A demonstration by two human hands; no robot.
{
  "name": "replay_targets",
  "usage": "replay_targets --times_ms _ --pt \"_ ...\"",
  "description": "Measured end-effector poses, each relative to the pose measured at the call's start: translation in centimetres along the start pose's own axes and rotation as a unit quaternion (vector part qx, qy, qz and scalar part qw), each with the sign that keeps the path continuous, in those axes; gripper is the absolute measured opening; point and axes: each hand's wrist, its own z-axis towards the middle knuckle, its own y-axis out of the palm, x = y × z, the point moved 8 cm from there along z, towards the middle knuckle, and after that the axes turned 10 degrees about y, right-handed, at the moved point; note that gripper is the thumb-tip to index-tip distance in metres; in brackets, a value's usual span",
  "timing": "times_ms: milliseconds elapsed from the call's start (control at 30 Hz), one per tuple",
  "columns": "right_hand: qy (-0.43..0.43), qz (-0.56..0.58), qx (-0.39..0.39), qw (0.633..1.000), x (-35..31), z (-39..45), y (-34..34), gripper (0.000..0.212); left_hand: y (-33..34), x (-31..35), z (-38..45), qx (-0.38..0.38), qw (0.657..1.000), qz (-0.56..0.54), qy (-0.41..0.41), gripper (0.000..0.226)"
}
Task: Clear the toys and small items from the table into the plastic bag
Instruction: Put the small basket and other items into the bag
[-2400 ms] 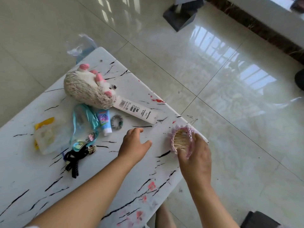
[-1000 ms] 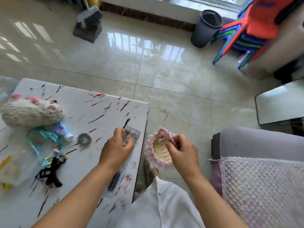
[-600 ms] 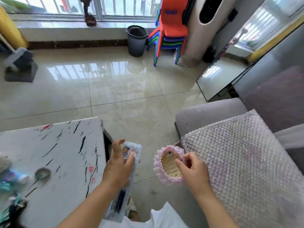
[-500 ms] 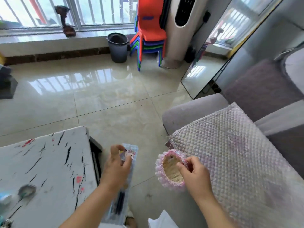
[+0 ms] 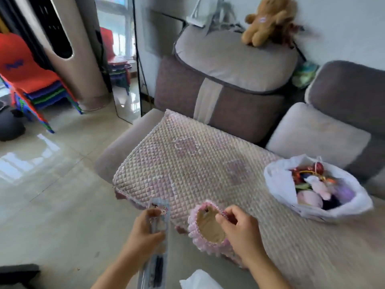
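head cam | looks forward-down, close over hands | faces sofa (image 5: 208, 167)

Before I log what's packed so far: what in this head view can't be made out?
- Plastic bag contents: only the top layer shows; its walls hide the rest.
- Flat packet in the left hand: print blurred, lower end cut off by the frame edge.
- Frilled basket: part of its rim is hidden by the right hand.
- Table: out of frame.

A home, living room: grey sofa (image 5: 229, 105) w/ quilted cover (image 5: 198, 163), plush toy (image 5: 268, 19) on the backrest, stacked kids' chairs (image 5: 31, 84), glossy tile floor (image 5: 52, 184).
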Motion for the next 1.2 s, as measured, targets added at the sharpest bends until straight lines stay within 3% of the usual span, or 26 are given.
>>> replay_targets --times_ms 267,633,800,933,1067,1200 --pt "0.098 0.058 0.134 0.984 12.3 1.1 -16.2 0.032 16.9 5.0 -0.5 -0.102 0.993 0.043 0.031 0.043" --pt "0.177 0.072 0.245 0.951 20.6 5.8 -27.5 0.019 33.1 10.7 5.1 -0.192 0.975 0.106 0.031 0.044" --pt "0.219 0.061 0.258 0.939 23.6 10.2 -31.8 0.017 41.1 13.0 8.9 -0.247 0.959 0.140 0.019 0.043" --pt "0.222 0.061 0.267 0.936 25.6 14.5 -35.8 0.016 47.4 15.3 11.9 -0.306 0.935 0.176 0.033 0.055" --pt "0.204 0.067 0.279 0.936 27.5 19.1 -39.1 0.003 52.1 17.3 14.6 -0.308 0.924 0.218 0.054 0.041" --pt "0.191 0.068 0.261 0.944 29.7 24.7 -41.4 0.006 56.2 17.8 16.4 -0.307 0.921 0.234 0.057 0.039"
